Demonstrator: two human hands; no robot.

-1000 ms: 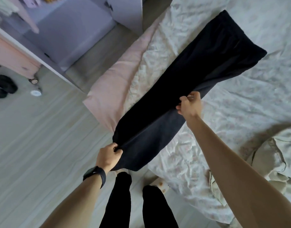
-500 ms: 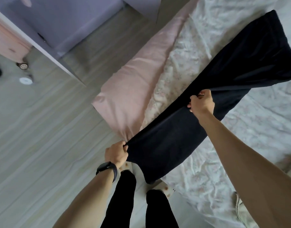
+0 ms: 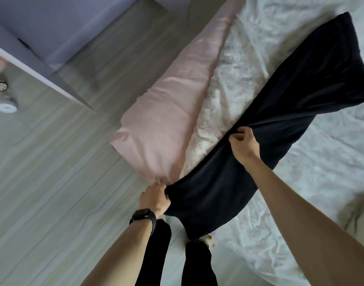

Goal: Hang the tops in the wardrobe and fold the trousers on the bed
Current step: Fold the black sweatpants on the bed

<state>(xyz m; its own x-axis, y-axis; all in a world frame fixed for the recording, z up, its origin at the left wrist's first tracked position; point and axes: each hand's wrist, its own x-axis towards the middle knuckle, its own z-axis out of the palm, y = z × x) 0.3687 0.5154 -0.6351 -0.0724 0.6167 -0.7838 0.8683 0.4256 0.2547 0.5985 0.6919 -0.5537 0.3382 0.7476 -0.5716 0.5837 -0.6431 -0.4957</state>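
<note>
Head view: dark trousers [image 3: 269, 124] lie stretched diagonally across the bed [image 3: 300, 193], far end flat on the sheet, near end hanging over the bed's edge. Left hand [image 3: 155, 200], watch [image 3: 143, 216] on wrist, pinches the near hem at the bed corner. Right hand [image 3: 244, 146] grips a raised fold midway along the trousers. Pink cover [image 3: 166, 120] lies just beside the trousers. Wardrobe [image 3: 43, 23] stands well apart.

Pale grey wood-grain plank floor [image 3: 43, 182], softly lit, meets a lilac flat-panelled wardrobe [image 3: 53, 21], with 1 small white round disc [image 3: 6, 107] nearby.
</note>
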